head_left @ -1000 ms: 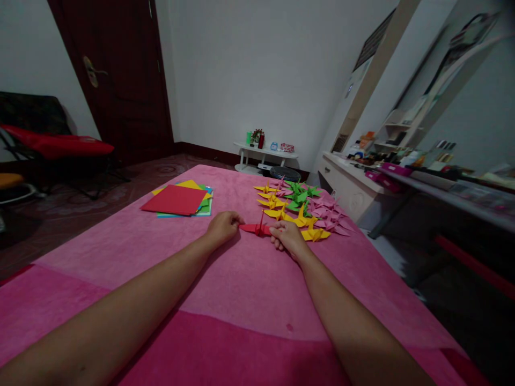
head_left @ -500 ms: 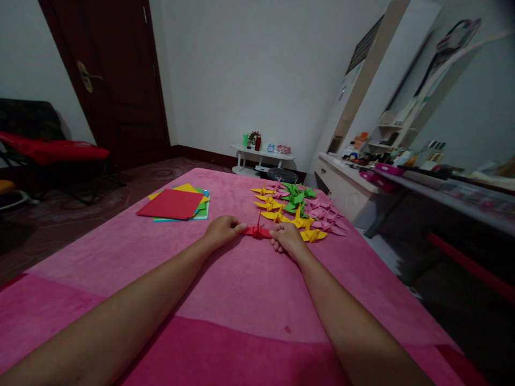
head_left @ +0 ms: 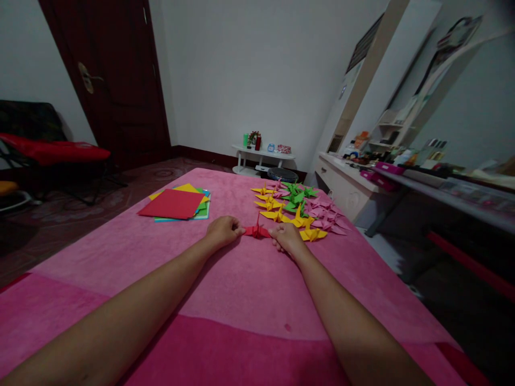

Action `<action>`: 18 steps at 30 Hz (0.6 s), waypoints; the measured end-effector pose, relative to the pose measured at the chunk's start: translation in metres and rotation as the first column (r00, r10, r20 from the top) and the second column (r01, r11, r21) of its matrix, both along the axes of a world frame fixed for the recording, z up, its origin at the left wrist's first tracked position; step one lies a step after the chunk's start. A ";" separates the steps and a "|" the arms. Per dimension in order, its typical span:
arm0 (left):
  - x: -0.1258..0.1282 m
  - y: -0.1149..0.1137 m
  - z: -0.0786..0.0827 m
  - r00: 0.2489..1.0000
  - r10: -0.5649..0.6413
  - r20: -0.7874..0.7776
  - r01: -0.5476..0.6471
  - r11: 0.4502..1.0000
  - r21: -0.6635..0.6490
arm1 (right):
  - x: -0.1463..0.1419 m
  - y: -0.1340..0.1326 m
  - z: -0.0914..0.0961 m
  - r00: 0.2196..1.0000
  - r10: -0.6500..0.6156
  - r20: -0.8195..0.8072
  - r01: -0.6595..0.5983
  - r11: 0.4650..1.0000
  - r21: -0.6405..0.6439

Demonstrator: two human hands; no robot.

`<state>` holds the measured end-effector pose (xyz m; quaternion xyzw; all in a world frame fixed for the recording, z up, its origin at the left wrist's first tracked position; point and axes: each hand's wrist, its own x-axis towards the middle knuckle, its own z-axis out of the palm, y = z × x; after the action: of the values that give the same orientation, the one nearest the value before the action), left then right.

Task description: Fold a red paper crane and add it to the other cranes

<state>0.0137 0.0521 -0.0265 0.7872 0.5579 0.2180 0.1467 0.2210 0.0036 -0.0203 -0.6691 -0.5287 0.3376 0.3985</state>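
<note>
A red paper crane [head_left: 257, 231] is held between my two hands, its thin pointed end standing upright and its wings spread sideways. My left hand [head_left: 224, 231] pinches the tip of one wing between thumb and finger. On the other side, my right hand [head_left: 286, 236] grips the opposite wing tip, its fingers curled. Beside my right hand lie several yellow paper cranes [head_left: 274, 215], with green cranes [head_left: 295, 198] and pink cranes [head_left: 328, 214] behind and to the right of them. Left of my left hand rests a stack of coloured paper sheets, a red sheet [head_left: 173, 203] on top.
A pink cloth [head_left: 249, 289] covers the table. Beyond its far edge are a round dark-topped stool [head_left: 282, 175] and a low white table [head_left: 263, 153] with small items. A cluttered dresser [head_left: 350, 182] stands right; a red chair [head_left: 52, 150] stands left.
Both hands stay at the crane's wing tips. The red wings show slightly more between my fingers, and my left hand has shifted only a little.
</note>
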 end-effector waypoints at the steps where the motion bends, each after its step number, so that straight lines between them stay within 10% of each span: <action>1: 0.000 0.000 -0.001 1.000 -0.005 0.007 0.005 1.000 0.001 | 0.000 0.000 0.000 1.000 0.003 0.001 -0.003 1.000 0.002; 18: -0.002 0.001 -0.002 0.991 -0.015 0.134 0.002 0.996 0.094 | 0.000 0.001 0.001 0.998 0.011 -0.057 -0.007 0.998 0.059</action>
<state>0.0115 0.0535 -0.0288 0.7791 0.5326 0.2958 0.1479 0.2208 0.0043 -0.0191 -0.6448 -0.5298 0.3427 0.4313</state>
